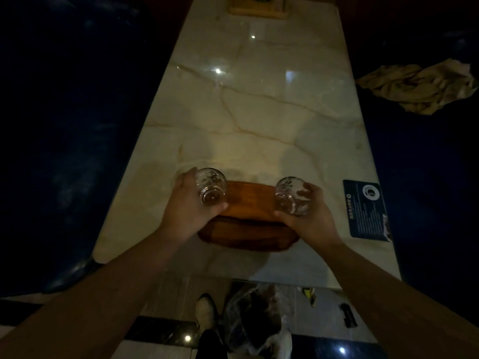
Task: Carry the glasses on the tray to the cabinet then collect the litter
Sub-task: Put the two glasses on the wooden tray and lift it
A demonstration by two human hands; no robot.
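Note:
A brown wooden tray (248, 203) lies near the front edge of a pale marble table (259, 112). My left hand (186, 208) grips a clear glass (210, 186) over the tray's left end. Over the right end, my right hand (311, 216) grips a second clear glass (291, 195). Both glasses look empty and tilt toward me. Whether they rest on the tray or hang just above it is unclear in the dim light.
A dark printed card (366, 211) lies on the table right of the tray. A crumpled tan cloth (420, 86) sits on the dark seat at the right. A clear plastic bag (254, 322) and scraps of litter (308, 294) lie on the floor below. A wooden holder (256, 6) stands at the far end.

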